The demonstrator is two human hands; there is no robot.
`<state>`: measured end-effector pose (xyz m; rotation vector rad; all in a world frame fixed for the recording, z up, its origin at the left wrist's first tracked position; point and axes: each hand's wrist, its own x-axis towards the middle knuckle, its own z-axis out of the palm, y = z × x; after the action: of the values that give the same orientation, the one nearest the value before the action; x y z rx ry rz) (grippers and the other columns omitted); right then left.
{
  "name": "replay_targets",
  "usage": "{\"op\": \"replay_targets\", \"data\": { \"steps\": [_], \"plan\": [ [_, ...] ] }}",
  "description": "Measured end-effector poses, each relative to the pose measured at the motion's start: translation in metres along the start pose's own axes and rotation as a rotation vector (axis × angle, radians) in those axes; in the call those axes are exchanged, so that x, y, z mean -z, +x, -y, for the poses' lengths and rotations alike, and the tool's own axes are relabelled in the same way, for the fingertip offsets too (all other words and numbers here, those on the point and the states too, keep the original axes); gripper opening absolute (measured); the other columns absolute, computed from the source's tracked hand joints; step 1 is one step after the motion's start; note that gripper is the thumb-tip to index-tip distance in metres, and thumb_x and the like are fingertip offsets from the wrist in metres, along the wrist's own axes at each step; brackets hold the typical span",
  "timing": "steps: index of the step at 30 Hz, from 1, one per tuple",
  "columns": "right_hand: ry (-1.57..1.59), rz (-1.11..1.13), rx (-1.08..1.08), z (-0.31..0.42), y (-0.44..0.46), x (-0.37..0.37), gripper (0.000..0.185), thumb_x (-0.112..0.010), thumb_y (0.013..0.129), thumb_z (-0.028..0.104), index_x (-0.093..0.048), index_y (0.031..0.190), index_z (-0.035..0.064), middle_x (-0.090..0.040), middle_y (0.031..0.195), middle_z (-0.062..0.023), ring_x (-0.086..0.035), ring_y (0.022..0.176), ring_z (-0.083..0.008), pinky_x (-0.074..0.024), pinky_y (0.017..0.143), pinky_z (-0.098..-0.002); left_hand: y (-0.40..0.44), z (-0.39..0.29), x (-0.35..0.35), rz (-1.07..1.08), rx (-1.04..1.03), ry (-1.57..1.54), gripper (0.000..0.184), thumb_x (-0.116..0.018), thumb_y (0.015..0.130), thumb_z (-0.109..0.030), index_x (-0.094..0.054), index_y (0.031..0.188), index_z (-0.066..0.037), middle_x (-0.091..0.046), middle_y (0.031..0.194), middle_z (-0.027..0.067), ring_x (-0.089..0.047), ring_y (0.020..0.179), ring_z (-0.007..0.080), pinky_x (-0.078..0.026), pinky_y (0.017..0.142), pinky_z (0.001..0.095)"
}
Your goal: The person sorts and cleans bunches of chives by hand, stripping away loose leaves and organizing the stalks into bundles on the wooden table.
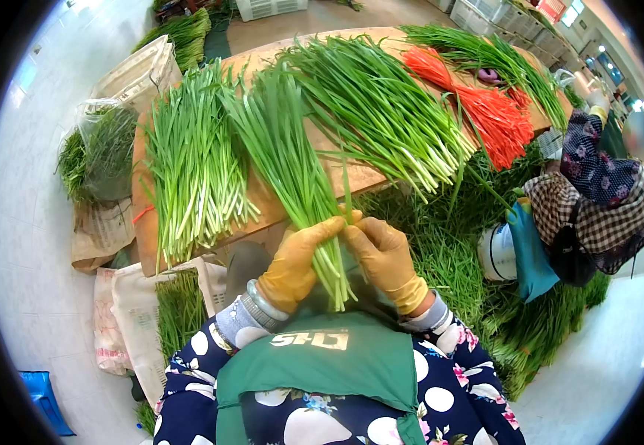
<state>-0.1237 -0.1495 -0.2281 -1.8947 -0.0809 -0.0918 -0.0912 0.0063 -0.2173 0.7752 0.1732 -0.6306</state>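
Note:
My left hand point(297, 263), in a yellow glove, is wrapped round a bunch of long green stalks point(287, 152) near their pale cut ends. The leafy end of this bunch lies over the wooden table point(348, 172). Close beside it, my right hand point(383, 257), also gloved in yellow, has its thumb and fingers pinched together on a thin green stalk point(347, 185). Left of the held bunch lies a wide pile of stalks point(196, 159), and another pile point(381, 104) lies to the right. Red ties point(489, 115) are heaped beyond the right pile.
A co-worker point(596, 193) in a checked garment is at the right, near a white bucket point(497, 254). Loose greens point(441, 252) cover the floor right of me. White crates point(140, 74) and a bagged bundle point(107, 152) stand left. A blue stool point(44, 400) is lower left.

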Motion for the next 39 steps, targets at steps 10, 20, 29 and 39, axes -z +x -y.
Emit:
{"op": "replay_targets", "data": {
  "steps": [10, 20, 29, 39],
  "plan": [
    [-0.795, 0.227, -0.396, -0.047, -0.079, 0.067, 0.030, -0.058, 0.087, 0.032, -0.062, 0.083, 0.0022, -0.065, 0.077, -0.0178, -0.064, 0.070, -0.0320, -0.0488, 0.063, -0.0423, 0.008, 0.003, 0.008, -0.088, -0.027, -0.174, 0.028, -0.059, 0.090, -0.007, -0.058, 0.117, 0.000, -0.065, 0.113, 0.0145, -0.061, 0.109, 0.0278, -0.049, 0.096, 0.0431],
    [-1.189, -0.180, 0.341, 0.038, 0.022, 0.079, 0.022, -0.067, 0.082, 0.018, -0.058, 0.100, 0.0096, -0.059, 0.086, -0.0113, -0.060, 0.077, -0.0313, -0.0484, 0.065, -0.0404, 0.015, -0.010, 0.020, 0.330, 0.151, -0.530, 0.047, -0.054, 0.093, -0.012, -0.040, 0.137, 0.000, -0.055, 0.089, 0.0041, -0.053, 0.071, 0.0137, -0.052, 0.076, 0.0331],
    [-0.497, -0.021, 0.016, 0.036, 0.037, 0.087, 0.012, -0.064, 0.082, 0.018, -0.060, 0.085, 0.0071, -0.060, 0.077, -0.0143, -0.062, 0.071, -0.0314, -0.0490, 0.062, -0.0395, -0.009, -0.023, 0.022, 0.126, 0.103, -0.241, 0.023, -0.063, 0.089, -0.011, -0.060, 0.111, -0.005, -0.064, 0.092, 0.0021, -0.061, 0.075, 0.0133, -0.052, 0.070, 0.0279],
    [-1.448, -0.231, 0.453, -0.013, 0.066, 0.090, 0.007, -0.058, 0.078, 0.011, -0.053, 0.082, 0.0109, -0.052, 0.077, -0.0093, -0.057, 0.074, -0.0262, -0.0468, 0.060, -0.0392, -0.003, -0.016, 0.022, 0.132, 0.116, -0.270, 0.023, -0.057, 0.093, -0.012, -0.055, 0.114, -0.002, -0.063, 0.094, 0.0053, -0.060, 0.076, 0.0153, -0.053, 0.072, 0.0307]
  ]
}}
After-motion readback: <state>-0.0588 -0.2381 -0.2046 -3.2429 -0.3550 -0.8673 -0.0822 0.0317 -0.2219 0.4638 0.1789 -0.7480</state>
